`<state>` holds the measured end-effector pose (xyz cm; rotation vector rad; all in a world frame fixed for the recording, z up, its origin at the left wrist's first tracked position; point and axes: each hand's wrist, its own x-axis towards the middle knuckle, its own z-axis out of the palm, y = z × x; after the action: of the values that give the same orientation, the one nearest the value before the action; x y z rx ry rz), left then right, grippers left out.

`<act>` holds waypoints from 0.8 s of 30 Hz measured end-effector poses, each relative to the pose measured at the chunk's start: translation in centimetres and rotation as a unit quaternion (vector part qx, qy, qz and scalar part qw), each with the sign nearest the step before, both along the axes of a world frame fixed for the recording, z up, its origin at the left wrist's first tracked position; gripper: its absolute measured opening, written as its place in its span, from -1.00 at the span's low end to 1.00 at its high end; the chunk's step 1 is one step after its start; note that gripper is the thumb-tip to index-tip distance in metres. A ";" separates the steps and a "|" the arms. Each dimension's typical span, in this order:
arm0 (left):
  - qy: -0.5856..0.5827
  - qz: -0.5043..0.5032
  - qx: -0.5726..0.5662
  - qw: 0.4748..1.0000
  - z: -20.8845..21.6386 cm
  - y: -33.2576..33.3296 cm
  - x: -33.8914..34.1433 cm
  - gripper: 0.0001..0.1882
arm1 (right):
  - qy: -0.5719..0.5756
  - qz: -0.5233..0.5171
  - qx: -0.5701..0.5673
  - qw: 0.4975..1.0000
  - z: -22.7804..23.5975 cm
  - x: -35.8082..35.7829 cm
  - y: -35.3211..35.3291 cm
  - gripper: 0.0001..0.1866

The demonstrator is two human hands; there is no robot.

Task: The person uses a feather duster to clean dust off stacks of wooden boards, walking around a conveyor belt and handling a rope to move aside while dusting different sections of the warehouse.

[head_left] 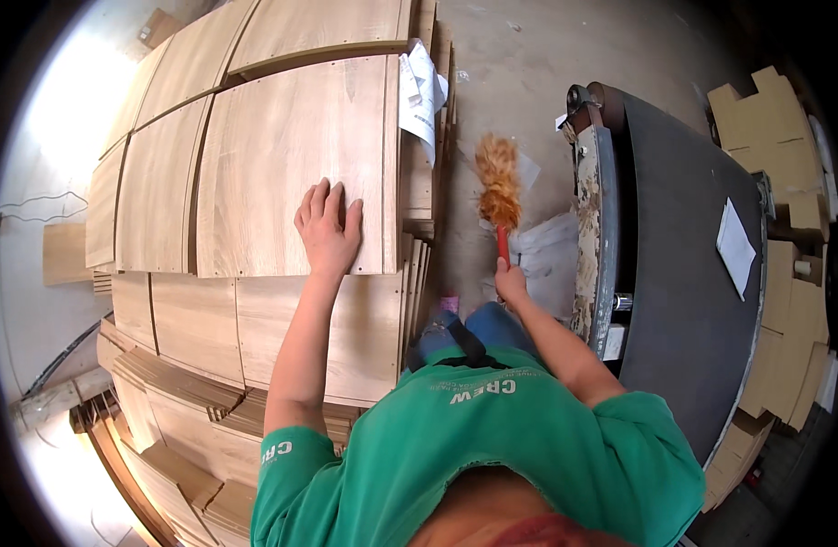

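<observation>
My left hand lies with its fingers apart on a light wood-grain panel, the top one of a stack at my left. Small dark holes run along the panel's right edge. In my right hand is the red handle of a feather duster. Its orange-brown feathers point away from me, over the floor between the stack and a conveyor belt. The duster is apart from the panel. A crumpled white paper hangs over the far right edge of the stack.
A dark conveyor belt with a worn metal side frame runs along my right. On it lies a white sheet. Beyond it are stacked flat cardboard pieces. More wood-grain panels stand in stacks at the left. Clear plastic lies on the floor.
</observation>
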<state>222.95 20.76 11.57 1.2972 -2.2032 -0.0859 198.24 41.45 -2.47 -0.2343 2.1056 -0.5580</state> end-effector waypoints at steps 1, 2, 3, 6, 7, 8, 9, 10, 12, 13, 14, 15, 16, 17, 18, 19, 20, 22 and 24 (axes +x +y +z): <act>-0.004 -0.006 0.001 1.000 0.1 0.0 -0.1 -0.60 | -0.056 -0.080 -0.010 0.995 1.2 0.0 -0.5 -0.46; -0.007 -0.010 0.003 1.000 0.4 0.1 -0.5 -0.60 | 0.031 -0.029 -0.038 0.998 -0.2 -0.3 -0.3 -0.46; -0.018 -0.015 -0.001 1.000 0.8 0.1 -0.8 -0.59 | 0.118 0.023 -0.064 0.991 -2.5 -0.6 0.5 -0.46; -0.050 -0.008 0.000 0.999 0.9 0.3 -1.1 -0.59 | 0.197 0.131 -0.127 0.963 -4.3 -0.3 0.2 -0.49; -0.061 -0.004 0.002 0.998 0.9 0.4 -1.2 -0.59 | 0.175 0.156 -0.134 0.963 -3.9 0.1 -0.6 -0.50; -0.072 0.001 0.003 0.997 1.0 0.4 -1.3 -0.59 | 0.153 0.182 -0.141 0.961 -3.3 0.3 -1.6 -0.50; -0.076 0.002 0.013 0.997 1.1 0.5 -1.3 -0.58 | 0.134 0.188 -0.111 0.967 -2.7 0.4 -2.9 -0.53; -0.080 0.003 0.020 0.997 1.2 0.5 -1.4 -0.58 | 0.141 0.181 -0.115 0.966 -3.0 -0.2 -4.3 -0.54; -0.091 0.006 0.036 0.995 1.5 0.4 -1.8 -0.58 | 0.153 0.166 -0.123 0.966 -4.0 -2.3 -8.0 -0.56; -0.098 0.010 0.051 0.994 1.9 0.4 -1.8 -0.57 | 0.182 0.185 -0.148 0.954 -4.1 -4.0 -10.7 -0.57; -0.092 0.015 0.059 0.994 2.0 0.1 -1.9 -0.57 | 0.213 0.202 -0.172 0.940 -4.0 -5.8 -13.3 -0.57; -0.088 0.018 0.070 0.993 1.9 -0.1 -1.9 -0.57 | 0.195 0.208 -0.131 0.949 -3.0 -7.8 -16.8 -0.57; -0.089 0.023 0.082 0.992 1.9 0.0 -1.6 -0.56 | 0.179 0.210 -0.137 0.951 -1.7 -10.0 -20.5 -0.56; -0.077 0.022 0.090 0.993 1.9 0.0 -1.6 -0.56 | 0.165 0.202 -0.131 0.957 -1.0 -12.6 -24.4 -0.54; -0.095 0.024 0.090 0.991 1.9 0.0 -1.8 -0.56 | 0.174 0.198 -0.127 0.956 -0.8 -15.7 -28.0 -0.52; -0.112 0.023 0.088 0.990 1.9 -0.2 -2.0 -0.55 | 0.150 0.186 -0.125 0.963 -0.1 -19.0 -31.2 -0.52; -0.129 0.031 0.086 0.987 2.0 -0.2 -2.0 -0.55 | 0.148 0.175 -0.121 0.966 1.9 -21.3 -33.6 -0.52; -0.153 0.029 0.086 0.984 2.1 -0.3 -2.3 -0.52 | 0.094 0.110 -0.137 0.980 2.0 -25.5 -36.5 -0.51; -0.165 0.028 0.089 0.982 2.4 -0.6 -2.9 -0.52 | 0.095 0.064 -0.139 0.984 0.8 -27.3 -37.4 -0.58</act>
<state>220.10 20.20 13.93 1.5645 -2.4804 -0.0493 170.99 4.02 -1.64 -0.5988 2.1707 -0.7787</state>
